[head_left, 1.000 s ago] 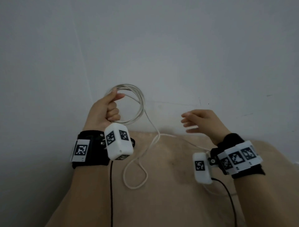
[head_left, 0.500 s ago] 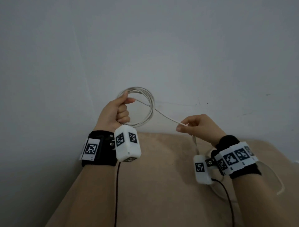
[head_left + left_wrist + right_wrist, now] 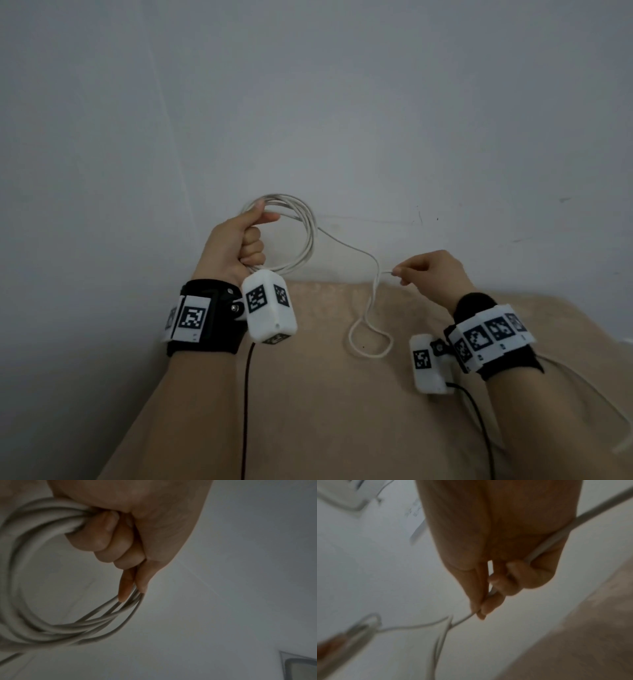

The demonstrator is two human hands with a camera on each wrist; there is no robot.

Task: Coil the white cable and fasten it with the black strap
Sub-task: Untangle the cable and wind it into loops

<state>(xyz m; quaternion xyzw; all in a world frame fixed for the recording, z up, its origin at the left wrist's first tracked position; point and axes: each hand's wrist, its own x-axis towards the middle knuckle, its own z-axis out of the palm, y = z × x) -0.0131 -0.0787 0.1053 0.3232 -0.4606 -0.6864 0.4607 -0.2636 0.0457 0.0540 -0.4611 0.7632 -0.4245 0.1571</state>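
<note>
My left hand (image 3: pixel 248 240) grips a coil of several loops of the white cable (image 3: pixel 306 233), held up in front of the wall; the left wrist view shows the fingers (image 3: pixel 106 545) curled round the bundled loops (image 3: pixel 34 615). A free strand runs from the coil down to a small loop (image 3: pixel 368 342) on the beige surface, then up to my right hand (image 3: pixel 424 274). That hand pinches the strand between thumb and fingertips (image 3: pixel 488 604), and the cable (image 3: pixel 556 538) passes on through the palm. No black strap is in view.
A beige cloth-covered surface (image 3: pixel 342 411) lies below both hands against a plain grey-white wall (image 3: pixel 342 120). More white cable (image 3: pixel 589 387) trails off at the right edge. Black leads (image 3: pixel 245 411) hang from the wrist cameras.
The strand between the hands, taut half a second ago, has gone slack and dropped into a loop on the surface. My right hand has moved right and slid along the cable.
</note>
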